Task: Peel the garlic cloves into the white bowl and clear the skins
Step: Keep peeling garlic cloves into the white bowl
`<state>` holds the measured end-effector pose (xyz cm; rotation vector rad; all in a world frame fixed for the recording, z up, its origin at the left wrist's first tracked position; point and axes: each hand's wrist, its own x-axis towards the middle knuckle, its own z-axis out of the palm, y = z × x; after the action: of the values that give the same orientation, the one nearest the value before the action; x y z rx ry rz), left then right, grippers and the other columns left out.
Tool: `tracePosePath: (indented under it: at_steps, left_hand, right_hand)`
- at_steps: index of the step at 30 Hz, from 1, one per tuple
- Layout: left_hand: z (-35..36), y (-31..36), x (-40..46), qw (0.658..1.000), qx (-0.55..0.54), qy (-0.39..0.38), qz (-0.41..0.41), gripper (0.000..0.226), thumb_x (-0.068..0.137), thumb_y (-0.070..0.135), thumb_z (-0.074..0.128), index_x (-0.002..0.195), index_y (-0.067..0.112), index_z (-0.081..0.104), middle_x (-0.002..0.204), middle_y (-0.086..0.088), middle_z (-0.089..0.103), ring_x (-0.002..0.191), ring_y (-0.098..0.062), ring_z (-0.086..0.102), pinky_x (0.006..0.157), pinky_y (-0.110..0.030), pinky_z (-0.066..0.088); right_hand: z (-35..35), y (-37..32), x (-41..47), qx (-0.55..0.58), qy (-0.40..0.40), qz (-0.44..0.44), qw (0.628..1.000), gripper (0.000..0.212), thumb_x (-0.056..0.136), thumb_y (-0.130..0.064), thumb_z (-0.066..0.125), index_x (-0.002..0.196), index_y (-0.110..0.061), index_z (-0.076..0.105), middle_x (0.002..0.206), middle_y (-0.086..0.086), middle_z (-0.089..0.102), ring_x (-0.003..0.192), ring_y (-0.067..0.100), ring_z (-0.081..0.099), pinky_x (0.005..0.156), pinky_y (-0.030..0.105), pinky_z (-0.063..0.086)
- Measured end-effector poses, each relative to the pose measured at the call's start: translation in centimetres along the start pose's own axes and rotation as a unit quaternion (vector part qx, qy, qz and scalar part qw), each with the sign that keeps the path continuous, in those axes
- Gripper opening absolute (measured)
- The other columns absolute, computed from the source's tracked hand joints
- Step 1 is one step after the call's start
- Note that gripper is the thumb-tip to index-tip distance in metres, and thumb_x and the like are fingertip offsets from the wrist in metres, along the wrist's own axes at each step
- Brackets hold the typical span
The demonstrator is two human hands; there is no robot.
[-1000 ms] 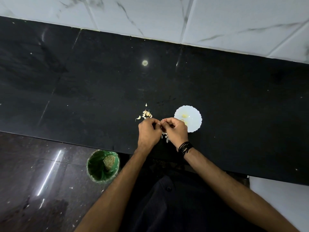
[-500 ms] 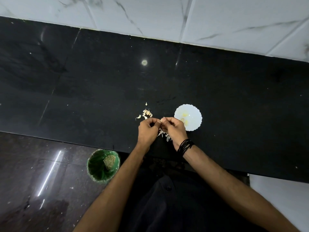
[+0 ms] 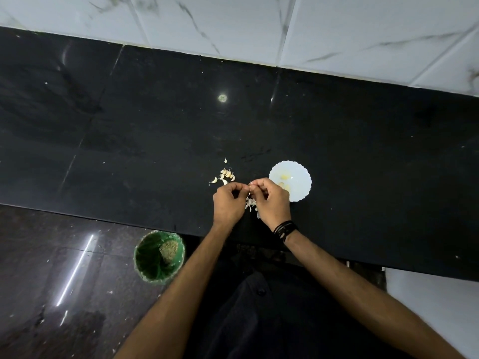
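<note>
Left hand (image 3: pixel 228 203) & right hand (image 3: pixel 272 200) both pinch one small pale garlic clove (image 3: pixel 250 185), beside scalloped white bowl (image 3: pixel 298 177); papery skins (image 3: pixel 252 204) under hands.

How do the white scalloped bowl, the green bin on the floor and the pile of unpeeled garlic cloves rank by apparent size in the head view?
1. Green bin on the floor, slightly largest, though it sits farther from the camera.
2. White scalloped bowl.
3. Pile of unpeeled garlic cloves, clearly smallest.

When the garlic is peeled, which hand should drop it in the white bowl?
Probably the right hand: it sits right beside the white bowl, and its fingers pinch the clove. The left hand is farther away.
</note>
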<state>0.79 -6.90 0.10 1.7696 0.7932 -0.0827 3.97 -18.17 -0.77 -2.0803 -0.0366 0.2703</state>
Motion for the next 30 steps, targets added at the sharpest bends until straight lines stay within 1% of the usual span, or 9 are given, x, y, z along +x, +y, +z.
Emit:
tracePosePath:
  at_steps: [3, 4, 6, 10, 12, 16, 24, 27, 30]
  left_hand:
    - [-0.01, 0.54, -0.35, 0.997, 0.055, 0.006, 0.044, 0.013, 0.095, 0.011, 0.063, 0.088, 0.013, 0.074, 0.076, 0.008, 0.069, 0.069, -0.003, 0.063, 0.062, -0.008, 0.045]
    - [0.02, 0.67, -0.43, 0.997, 0.065, 0.004, 0.052, 0.014, 0.095, 0.009, 0.061, 0.087, 0.012, 0.073, 0.075, 0.008, 0.067, 0.067, -0.002, 0.061, 0.060, -0.007, 0.044]
    - [0.15, 0.71, -0.39, 0.996, 0.072, -0.002, 0.046, 0.015, 0.095, 0.009, 0.059, 0.087, 0.013, 0.071, 0.074, 0.007, 0.066, 0.066, -0.004, 0.059, 0.057, -0.009, 0.042]
    - [0.17, 0.34, -0.14, 0.996, 0.083, -0.019, 0.018, 0.014, 0.096, 0.011, 0.057, 0.093, 0.009, 0.070, 0.080, 0.001, 0.068, 0.065, -0.008, 0.057, 0.060, -0.021, 0.042]
    - [0.03, 0.31, -0.13, 0.994, 0.101, -0.024, 0.033, 0.014, 0.097, 0.009, 0.056, 0.095, 0.008, 0.070, 0.085, -0.001, 0.069, 0.068, -0.009, 0.058, 0.059, -0.014, 0.042]
    - [-0.11, 0.53, -0.22, 0.990, 0.121, -0.032, 0.061, 0.014, 0.095, 0.002, 0.055, 0.093, 0.006, 0.068, 0.090, -0.004, 0.069, 0.077, -0.011, 0.061, 0.059, -0.004, 0.043]
    - [0.04, 0.88, -0.20, 0.986, 0.147, -0.034, 0.065, 0.016, 0.093, 0.000, 0.053, 0.091, 0.006, 0.068, 0.093, -0.005, 0.068, 0.076, -0.012, 0.059, 0.058, -0.006, 0.041]
    - [-0.01, 1.09, -0.19, 0.988, 0.141, -0.035, 0.046, 0.017, 0.093, 0.001, 0.053, 0.092, 0.008, 0.069, 0.087, -0.001, 0.067, 0.070, -0.006, 0.057, 0.055, -0.004, 0.041]
    - [-0.11, 1.10, -0.14, 0.990, 0.130, -0.039, 0.027, 0.017, 0.093, 0.004, 0.054, 0.095, 0.010, 0.070, 0.087, 0.001, 0.067, 0.073, -0.008, 0.058, 0.054, -0.006, 0.041]
  right_hand:
    - [0.00, 0.04, -0.13, -0.016, -0.002, -0.022, 1.000, 0.011, 0.096, -0.008, 0.063, 0.100, -0.010, 0.073, 0.086, -0.006, 0.074, 0.078, 0.002, 0.069, 0.072, 0.009, 0.050]
    - [-0.03, -0.03, -0.13, -0.015, -0.001, -0.022, 1.000, 0.012, 0.096, -0.007, 0.063, 0.100, -0.011, 0.073, 0.087, -0.006, 0.074, 0.077, 0.000, 0.069, 0.072, 0.008, 0.050]
    - [-0.01, 0.03, -0.05, -0.003, -0.005, -0.006, 1.000, 0.014, 0.096, -0.008, 0.062, 0.099, -0.015, 0.073, 0.089, -0.006, 0.075, 0.078, -0.001, 0.068, 0.075, 0.013, 0.053]
    - [-0.02, 0.50, 0.22, 0.058, -0.043, 0.063, 0.995, 0.020, 0.094, -0.015, 0.065, 0.090, -0.033, 0.072, 0.088, -0.008, 0.077, 0.084, 0.011, 0.074, 0.084, 0.039, 0.061]
    - [-0.18, 0.59, 0.24, 0.087, -0.050, 0.089, 0.991, 0.011, 0.093, -0.020, 0.068, 0.091, -0.028, 0.076, 0.088, -0.006, 0.077, 0.083, 0.014, 0.075, 0.083, 0.041, 0.062]
    - [-0.47, 0.34, 0.44, 0.129, -0.043, 0.138, 0.981, 0.009, 0.091, -0.012, 0.071, 0.096, -0.011, 0.078, 0.085, 0.005, 0.077, 0.077, 0.019, 0.076, 0.078, 0.043, 0.063]
    - [-0.64, 0.18, 0.45, 0.086, -0.027, 0.102, 0.991, 0.009, 0.088, -0.012, 0.073, 0.095, -0.007, 0.077, 0.082, 0.005, 0.077, 0.072, 0.018, 0.075, 0.070, 0.037, 0.064]
    - [-0.52, 0.34, 0.42, 0.107, -0.026, 0.109, 0.988, 0.009, 0.089, -0.008, 0.071, 0.095, -0.005, 0.077, 0.083, 0.007, 0.077, 0.074, 0.020, 0.075, 0.071, 0.039, 0.064]
    - [-0.38, 0.54, 0.43, 0.141, -0.032, 0.124, 0.982, 0.009, 0.091, -0.005, 0.068, 0.094, -0.004, 0.076, 0.085, 0.010, 0.077, 0.076, 0.025, 0.076, 0.072, 0.042, 0.064]
